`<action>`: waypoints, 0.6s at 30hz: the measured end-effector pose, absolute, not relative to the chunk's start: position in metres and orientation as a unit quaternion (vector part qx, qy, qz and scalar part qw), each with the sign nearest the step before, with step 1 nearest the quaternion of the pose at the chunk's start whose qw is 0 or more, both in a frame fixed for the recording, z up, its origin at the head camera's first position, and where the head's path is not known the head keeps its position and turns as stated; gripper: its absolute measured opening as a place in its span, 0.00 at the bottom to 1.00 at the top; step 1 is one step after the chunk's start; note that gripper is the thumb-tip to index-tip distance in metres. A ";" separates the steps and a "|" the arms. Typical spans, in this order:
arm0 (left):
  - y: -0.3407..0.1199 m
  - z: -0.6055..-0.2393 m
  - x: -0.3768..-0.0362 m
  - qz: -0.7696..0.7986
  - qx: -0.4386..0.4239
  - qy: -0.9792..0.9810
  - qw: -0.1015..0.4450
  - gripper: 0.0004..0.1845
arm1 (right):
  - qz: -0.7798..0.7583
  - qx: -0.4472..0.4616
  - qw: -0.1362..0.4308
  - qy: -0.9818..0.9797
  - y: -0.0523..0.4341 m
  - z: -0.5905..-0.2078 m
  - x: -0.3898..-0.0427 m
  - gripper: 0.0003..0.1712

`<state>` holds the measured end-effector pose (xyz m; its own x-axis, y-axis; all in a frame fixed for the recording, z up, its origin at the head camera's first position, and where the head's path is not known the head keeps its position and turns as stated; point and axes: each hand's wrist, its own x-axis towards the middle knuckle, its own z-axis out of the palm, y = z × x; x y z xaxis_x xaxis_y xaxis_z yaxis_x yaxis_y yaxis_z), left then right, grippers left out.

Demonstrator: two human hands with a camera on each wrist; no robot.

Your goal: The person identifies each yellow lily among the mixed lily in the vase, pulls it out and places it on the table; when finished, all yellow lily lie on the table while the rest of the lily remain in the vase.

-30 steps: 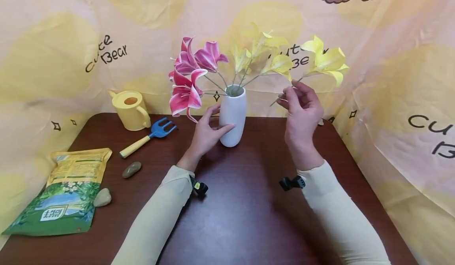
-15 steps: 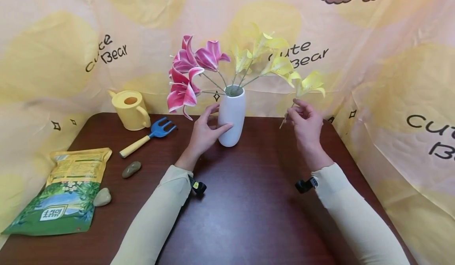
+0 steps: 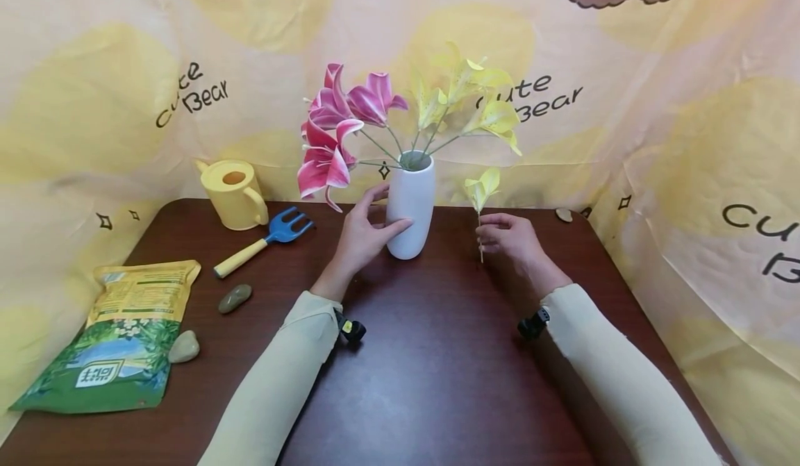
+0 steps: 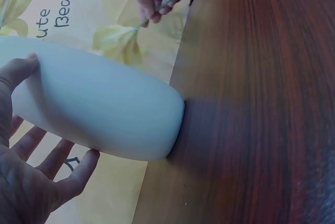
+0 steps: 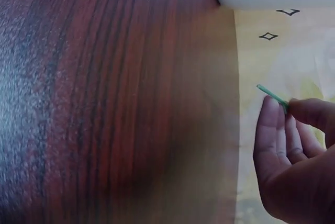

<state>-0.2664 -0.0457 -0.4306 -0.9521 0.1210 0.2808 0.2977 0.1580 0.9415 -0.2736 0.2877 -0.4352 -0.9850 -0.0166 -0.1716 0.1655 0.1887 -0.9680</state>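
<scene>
Right hand (image 3: 509,238): yellow flower (image 3: 482,188) pinched by its stem, held upright, low over the tabletop (image 3: 437,355), just right of the vase.
Left hand (image 3: 362,233): fingers relaxed, vase (image 3: 410,205) steadied near the far edge.
Nearer hand: right.

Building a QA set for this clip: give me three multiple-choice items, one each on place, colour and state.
1. Where is the watering can?
A. back left of the table
B. front right
C. inside the vase

2. What colour is the garden fork's head?
A. red
B. blue
C. white

3. What is the right hand doing?
A. lying flat and idle
B. gripping the vase
C. pinching a yellow flower stem

Key: 1 A, it stands near the backdrop, left of the vase; 2 B, blue tines on a yellow handle; 3 C, fingers close on the stem, while the left hand steadies the vase.
</scene>
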 end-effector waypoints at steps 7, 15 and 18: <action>-0.046 -0.432 -0.267 -0.636 -0.136 -0.756 0.067 0.41 | -0.639 0.052 0.126 0.757 0.285 -0.446 -0.275 0.30; -0.045 -0.431 -0.266 -0.636 -0.134 -0.757 0.067 0.41 | -0.619 0.087 0.149 0.766 0.278 -0.451 -0.275 0.30; -0.046 -0.431 -0.267 -0.637 -0.136 -0.756 0.069 0.41 | -0.607 0.096 0.148 0.775 0.277 -0.451 -0.275 0.29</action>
